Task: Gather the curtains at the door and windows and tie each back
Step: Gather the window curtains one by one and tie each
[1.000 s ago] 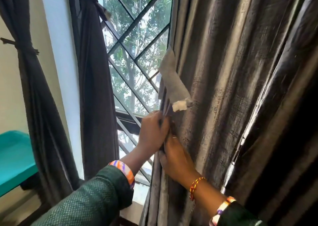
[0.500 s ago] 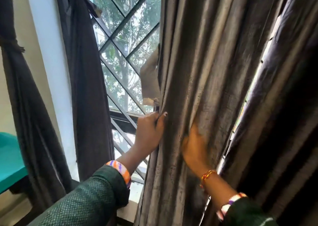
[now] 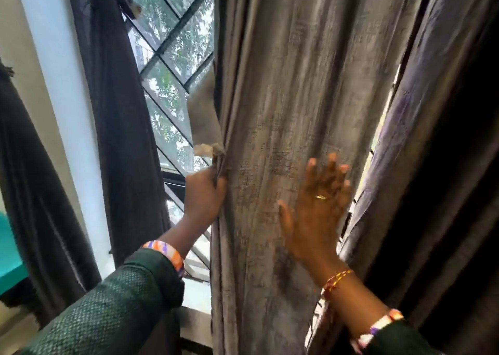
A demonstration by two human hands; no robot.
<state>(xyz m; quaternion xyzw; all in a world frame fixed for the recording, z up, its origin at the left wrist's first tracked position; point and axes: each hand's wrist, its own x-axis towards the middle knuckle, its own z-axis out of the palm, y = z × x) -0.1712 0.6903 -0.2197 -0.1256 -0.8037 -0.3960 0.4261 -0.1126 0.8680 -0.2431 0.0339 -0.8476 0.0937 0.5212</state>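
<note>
Left hand [image 3: 204, 196] fingers curled, gripping the left edge of the grey curtain [image 3: 283, 111], folds bunched in the fist. Right hand [image 3: 318, 214] fingers straight and spread, palm flat on the curtain's front near its right edge, holding nothing; gold ring on one finger. Curtain: grey, slubby sheen, long vertical pleats, gathered into a thick column right of the window grille [image 3: 172, 46]. Tie-back strip [image 3: 202, 117], same grey with a pale frayed end, hangs at the curtain's left edge just above the left hand. Darker curtain [image 3: 445, 138] right of it; another dark curtain [image 3: 121, 111] left of the grille, knotted up high.
</note>
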